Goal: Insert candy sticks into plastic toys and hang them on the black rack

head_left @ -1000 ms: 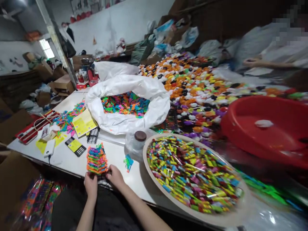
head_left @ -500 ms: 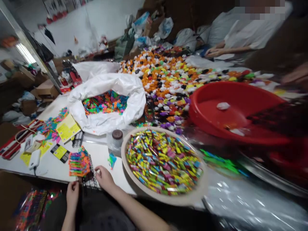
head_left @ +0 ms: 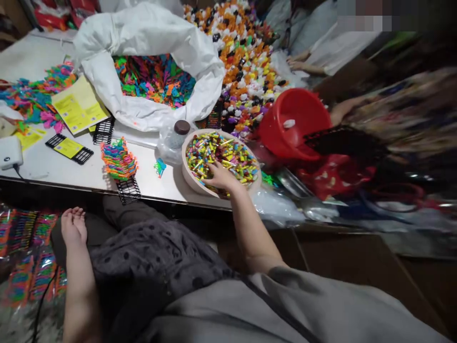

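My right hand [head_left: 222, 177] reaches into a round beige basin [head_left: 193, 179] full of small bright wrapped-looking pieces [head_left: 203, 147], its fingers spread among them; whether any piece is between them I cannot make out. My left hand [head_left: 74, 226] rests palm up by my leg, fingers loosely out, holding nothing. On the table in front lies a black plastic grid rack [head_left: 129, 191] with a row of colourful small plastic figures [head_left: 119, 159] on its far part. A blue-green plastic figure [head_left: 160, 166] lies alone between the rack and the basin.
Behind stands a white sack [head_left: 143, 28] of colourful plastic pieces. Beside it are yellow cards [head_left: 79, 107], a jar with a brown lid [head_left: 182, 127] and a white device [head_left: 10, 152]. At right, another person's arm [head_left: 348, 109] is near a red basin [head_left: 296, 119].
My right hand has left the rack and moved right into the beige basin. My left hand has dropped back from the table edge and opened. The view has tilted down.
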Demonstrator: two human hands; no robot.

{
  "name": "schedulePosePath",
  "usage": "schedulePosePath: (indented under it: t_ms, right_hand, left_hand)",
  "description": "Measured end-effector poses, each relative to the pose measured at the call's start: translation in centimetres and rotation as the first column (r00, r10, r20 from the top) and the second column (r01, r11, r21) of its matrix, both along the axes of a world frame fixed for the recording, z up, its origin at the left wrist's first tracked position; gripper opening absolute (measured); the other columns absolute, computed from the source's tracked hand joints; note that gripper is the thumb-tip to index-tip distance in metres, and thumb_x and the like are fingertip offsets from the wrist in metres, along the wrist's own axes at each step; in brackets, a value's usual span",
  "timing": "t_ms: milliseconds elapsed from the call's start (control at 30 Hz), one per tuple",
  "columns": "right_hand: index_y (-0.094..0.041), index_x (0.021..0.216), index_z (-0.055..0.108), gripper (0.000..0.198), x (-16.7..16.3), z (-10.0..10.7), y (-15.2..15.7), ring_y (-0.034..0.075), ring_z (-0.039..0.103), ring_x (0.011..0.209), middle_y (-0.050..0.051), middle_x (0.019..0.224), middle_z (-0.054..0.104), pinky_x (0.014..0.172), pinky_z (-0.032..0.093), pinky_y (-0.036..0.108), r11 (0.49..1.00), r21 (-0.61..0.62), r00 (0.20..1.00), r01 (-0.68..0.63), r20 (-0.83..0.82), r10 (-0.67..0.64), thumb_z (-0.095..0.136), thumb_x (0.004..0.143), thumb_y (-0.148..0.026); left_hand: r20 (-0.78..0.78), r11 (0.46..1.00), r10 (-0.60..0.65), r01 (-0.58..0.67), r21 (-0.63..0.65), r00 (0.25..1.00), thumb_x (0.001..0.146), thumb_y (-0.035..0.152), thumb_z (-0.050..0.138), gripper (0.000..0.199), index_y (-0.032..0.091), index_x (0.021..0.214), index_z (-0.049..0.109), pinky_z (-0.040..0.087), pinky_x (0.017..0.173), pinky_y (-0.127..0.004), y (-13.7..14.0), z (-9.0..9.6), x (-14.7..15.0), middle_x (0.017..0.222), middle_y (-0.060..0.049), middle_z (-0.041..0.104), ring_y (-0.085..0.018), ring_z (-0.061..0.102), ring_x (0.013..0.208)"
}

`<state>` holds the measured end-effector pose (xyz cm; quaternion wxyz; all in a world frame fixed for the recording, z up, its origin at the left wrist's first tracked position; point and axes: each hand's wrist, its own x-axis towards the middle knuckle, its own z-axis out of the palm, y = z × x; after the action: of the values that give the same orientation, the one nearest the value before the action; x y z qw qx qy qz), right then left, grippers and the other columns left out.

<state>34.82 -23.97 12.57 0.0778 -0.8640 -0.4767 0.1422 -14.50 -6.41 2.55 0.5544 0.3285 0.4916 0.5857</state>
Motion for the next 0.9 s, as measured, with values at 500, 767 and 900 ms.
schedulePosePath:
  t_ms: [500, 767, 900]
  right_hand:
    - [-0.011, 0.119, 0.048, 0.057, -2.0, -1.7, 3.5, 0.029, 0.061, 0.093, 0.019, 0.104, 0.062, 0.078, 0.044, 0.036, 0.948, -0.278, 0.962, 0.156, 0.259, -0.082, 0.057, 0.073, -0.044]
    - [-0.009, 0.117, 0.05, 0.044, 0.5, -1.6, 2.4, 0.026, 0.056, 0.099, 0.017, 0.111, 0.058, 0.086, 0.043, 0.039, 0.946, 0.211, 0.953, 0.246, 0.127, -0.277, 0.043, 0.078, -0.027]
    - [-0.008, 0.119, 0.045, 0.044, 0.3, -1.0, 3.1, 0.027, 0.054, 0.101, 0.019, 0.112, 0.055, 0.088, 0.042, 0.044, 0.893, 0.381, 0.94, 0.239, 0.14, -0.312, 0.038, 0.079, -0.026]
  left_hand:
    - [0.16, 0.999, 0.027, -0.022, -0.028, 0.987, 0.072, 0.025, 0.051, 0.018, 0.019, 0.088, 0.047, 0.043, 0.069, -0.022, -0.8, -1.0, 0.1, 0.077, -0.001, 0.058, -0.009, 0.058, 0.072]
    - [0.111, 0.999, -0.001, 0.006, -0.045, 0.994, 0.069, 0.029, 0.055, 0.023, 0.018, 0.087, 0.047, 0.043, 0.066, -0.02, -0.8, -1.2, 0.8, 0.077, -0.002, 0.058, -0.009, 0.058, 0.072]
    - [0.091, 0.998, -0.017, 0.022, -0.061, 0.996, 0.072, 0.027, 0.052, 0.019, 0.018, 0.088, 0.046, 0.043, 0.066, -0.019, -0.9, -1.1, 1.1, 0.079, -0.002, 0.058, -0.009, 0.058, 0.072]
